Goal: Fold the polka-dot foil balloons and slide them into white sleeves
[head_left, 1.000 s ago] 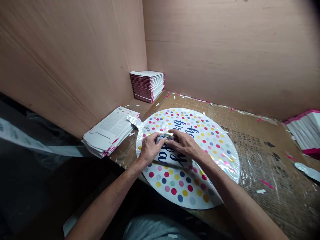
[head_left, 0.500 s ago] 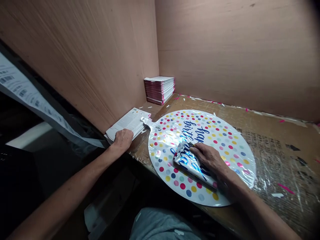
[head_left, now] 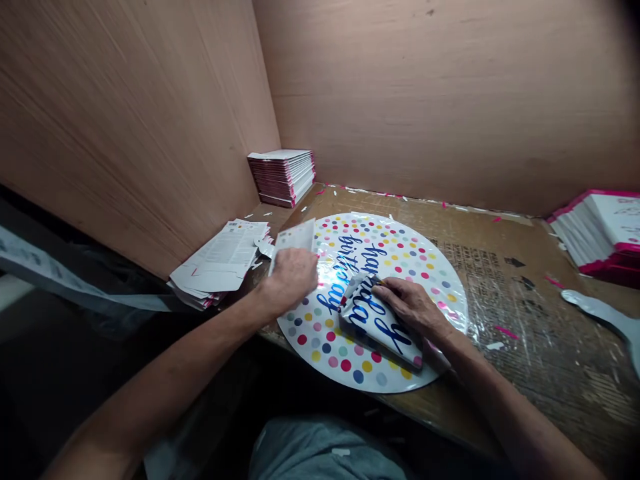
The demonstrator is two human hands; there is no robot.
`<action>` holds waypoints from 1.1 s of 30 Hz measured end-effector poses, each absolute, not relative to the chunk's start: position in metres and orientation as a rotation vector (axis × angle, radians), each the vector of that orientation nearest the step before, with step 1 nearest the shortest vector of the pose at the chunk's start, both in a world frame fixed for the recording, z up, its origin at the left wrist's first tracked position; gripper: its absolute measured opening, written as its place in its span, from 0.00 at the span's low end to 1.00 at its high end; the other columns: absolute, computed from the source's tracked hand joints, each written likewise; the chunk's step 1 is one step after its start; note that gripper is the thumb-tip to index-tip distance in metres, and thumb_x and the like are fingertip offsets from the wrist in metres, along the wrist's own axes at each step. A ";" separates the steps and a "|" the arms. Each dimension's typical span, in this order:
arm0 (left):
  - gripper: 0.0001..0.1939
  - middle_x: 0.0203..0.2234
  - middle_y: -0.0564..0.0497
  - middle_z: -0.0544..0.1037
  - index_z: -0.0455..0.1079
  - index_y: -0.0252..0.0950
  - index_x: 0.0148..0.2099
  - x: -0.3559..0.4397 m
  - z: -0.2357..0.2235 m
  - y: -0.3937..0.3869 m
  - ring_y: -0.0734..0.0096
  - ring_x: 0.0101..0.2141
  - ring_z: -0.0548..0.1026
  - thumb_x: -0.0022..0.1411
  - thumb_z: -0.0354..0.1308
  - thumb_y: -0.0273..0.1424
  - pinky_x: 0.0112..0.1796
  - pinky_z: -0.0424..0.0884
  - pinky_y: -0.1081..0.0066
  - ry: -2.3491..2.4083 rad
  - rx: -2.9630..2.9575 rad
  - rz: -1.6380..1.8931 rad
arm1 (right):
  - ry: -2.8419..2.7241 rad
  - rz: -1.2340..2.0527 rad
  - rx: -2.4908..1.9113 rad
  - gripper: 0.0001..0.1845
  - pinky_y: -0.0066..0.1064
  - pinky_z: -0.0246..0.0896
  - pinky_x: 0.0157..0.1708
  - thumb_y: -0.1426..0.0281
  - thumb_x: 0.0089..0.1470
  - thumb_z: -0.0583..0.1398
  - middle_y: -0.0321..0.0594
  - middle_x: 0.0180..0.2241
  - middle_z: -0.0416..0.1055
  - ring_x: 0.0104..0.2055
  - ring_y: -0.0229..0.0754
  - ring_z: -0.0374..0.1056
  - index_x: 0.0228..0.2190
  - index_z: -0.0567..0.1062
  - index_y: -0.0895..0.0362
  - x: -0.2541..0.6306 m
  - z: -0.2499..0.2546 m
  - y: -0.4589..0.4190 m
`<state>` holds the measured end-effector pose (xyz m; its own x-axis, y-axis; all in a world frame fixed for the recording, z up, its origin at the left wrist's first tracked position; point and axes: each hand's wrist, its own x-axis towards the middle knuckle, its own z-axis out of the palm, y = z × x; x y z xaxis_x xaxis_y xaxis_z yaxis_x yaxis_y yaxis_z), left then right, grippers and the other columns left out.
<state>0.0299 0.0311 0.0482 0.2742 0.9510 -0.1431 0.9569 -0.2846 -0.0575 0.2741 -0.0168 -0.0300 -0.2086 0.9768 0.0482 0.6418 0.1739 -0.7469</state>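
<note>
A flat round foil balloon (head_left: 345, 360), white with coloured dots and blue "happy birthday" lettering, lies on the cardboard-covered table. On top of it rests a folded foil balloon (head_left: 383, 327) with the same lettering, its upper edge pinched by my right hand (head_left: 413, 307). My left hand (head_left: 293, 280) is closed on a printed white card sleeve (head_left: 300, 237) and is above the balloon's left side. To its left, a loose stack of printed white card sleeves (head_left: 220, 257) sits against the wooden side panel.
Pink-edged envelopes (head_left: 281, 177) stand piled in the back corner. More pink-edged packs (head_left: 603, 233) lean at the right, near a silvery balloon neck (head_left: 600, 310). Wooden panels (head_left: 425, 100) close off the back and left. Paper scraps dot the cardboard (head_left: 500, 267).
My left hand has lifted a card sleeve off the left stack and moved right, over the balloon. My right hand still holds the folded balloon. The view has turned right, bringing packs into sight.
</note>
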 end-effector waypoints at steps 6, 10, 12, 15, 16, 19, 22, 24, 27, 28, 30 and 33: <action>0.24 0.40 0.39 0.80 0.76 0.31 0.46 0.023 0.020 0.027 0.54 0.45 0.78 0.70 0.45 0.44 0.45 0.72 0.62 1.797 2.464 -0.022 | -1.861 0.799 -1.590 0.25 0.28 0.48 0.22 0.48 0.58 0.54 0.31 0.19 0.58 0.22 0.35 0.52 0.21 0.63 0.54 0.309 -0.025 -0.039; 0.17 0.50 0.43 0.75 0.70 0.35 0.52 -0.022 -0.004 0.027 0.60 0.52 0.72 0.67 0.54 0.41 0.49 0.71 0.65 1.352 2.765 0.135 | -1.942 0.811 -1.558 0.21 0.28 0.50 0.24 0.52 0.60 0.53 0.33 0.22 0.63 0.24 0.36 0.56 0.24 0.67 0.55 0.273 -0.019 -0.040; 0.14 0.47 0.43 0.74 0.69 0.34 0.49 -0.028 -0.012 0.026 0.60 0.51 0.72 0.68 0.52 0.38 0.47 0.72 0.65 1.226 2.860 0.056 | -2.063 0.730 -1.556 0.19 0.28 0.49 0.26 0.56 0.61 0.53 0.34 0.24 0.66 0.26 0.37 0.58 0.25 0.68 0.54 0.240 -0.018 -0.034; 0.11 0.43 0.39 0.74 0.69 0.29 0.47 -0.020 -0.014 0.024 0.58 0.47 0.73 0.69 0.48 0.28 0.42 0.74 0.64 1.159 2.993 -0.124 | -2.258 0.534 -1.646 0.16 0.29 0.47 0.28 0.59 0.62 0.53 0.37 0.27 0.70 0.29 0.38 0.61 0.27 0.70 0.54 0.199 -0.022 -0.022; 0.11 0.41 0.37 0.74 0.70 0.27 0.46 -0.016 -0.013 0.024 0.56 0.44 0.74 0.67 0.47 0.24 0.38 0.74 0.63 1.146 3.032 -0.213 | -2.303 0.482 -1.696 0.16 0.30 0.46 0.28 0.59 0.62 0.54 0.37 0.27 0.71 0.29 0.39 0.61 0.27 0.71 0.54 0.191 -0.024 -0.019; 0.14 0.36 0.34 0.75 0.72 0.24 0.40 -0.006 -0.008 0.024 0.54 0.38 0.76 0.62 0.45 0.16 0.29 0.73 0.65 1.136 3.092 -0.430 | -2.370 0.429 -1.809 0.16 0.31 0.45 0.28 0.58 0.63 0.54 0.38 0.29 0.73 0.31 0.40 0.64 0.30 0.72 0.54 0.182 -0.023 -0.014; 0.13 0.31 0.35 0.76 0.73 0.25 0.36 -0.002 -0.005 0.028 0.56 0.33 0.77 0.59 0.46 0.14 0.28 0.71 0.66 1.127 3.104 -0.443 | -2.387 0.474 -1.843 0.16 0.31 0.48 0.30 0.59 0.64 0.53 0.39 0.32 0.74 0.34 0.41 0.67 0.31 0.73 0.54 0.184 -0.016 -0.015; 0.12 0.29 0.37 0.76 0.73 0.26 0.35 -0.001 -0.003 0.030 0.57 0.30 0.77 0.59 0.48 0.14 0.28 0.71 0.66 1.113 3.108 -0.417 | -2.321 0.479 -1.891 0.14 0.30 0.50 0.33 0.59 0.65 0.54 0.41 0.36 0.74 0.37 0.42 0.68 0.35 0.73 0.55 0.185 -0.012 -0.016; 0.11 0.29 0.37 0.77 0.73 0.26 0.36 0.000 0.005 0.033 0.57 0.30 0.78 0.59 0.49 0.16 0.28 0.71 0.66 1.102 3.141 -0.380 | -2.120 0.424 -2.007 0.18 0.30 0.53 0.36 0.59 0.63 0.57 0.47 0.46 0.72 0.44 0.44 0.68 0.48 0.69 0.59 0.181 -0.008 -0.015; 0.11 0.29 0.37 0.77 0.73 0.26 0.36 0.001 0.010 0.033 0.57 0.30 0.78 0.59 0.49 0.16 0.27 0.71 0.67 1.095 3.163 -0.356 | -2.073 0.409 -2.037 0.21 0.30 0.54 0.36 0.60 0.62 0.58 0.49 0.49 0.70 0.45 0.45 0.68 0.50 0.68 0.61 0.180 -0.008 -0.013; 0.10 0.30 0.37 0.78 0.72 0.26 0.36 0.004 0.020 0.034 0.56 0.30 0.78 0.60 0.49 0.17 0.26 0.70 0.67 1.070 3.210 -0.301 | -2.043 0.403 -2.073 0.20 0.30 0.54 0.37 0.60 0.63 0.57 0.50 0.49 0.71 0.46 0.46 0.68 0.50 0.68 0.61 0.178 -0.007 -0.009; 0.11 0.29 0.39 0.78 0.71 0.28 0.34 0.009 0.032 0.034 0.56 0.30 0.78 0.61 0.47 0.17 0.26 0.70 0.66 0.989 3.262 -0.269 | -2.057 0.422 -2.097 0.16 0.31 0.53 0.34 0.60 0.65 0.52 0.47 0.40 0.75 0.42 0.46 0.70 0.40 0.74 0.58 0.177 -0.010 -0.002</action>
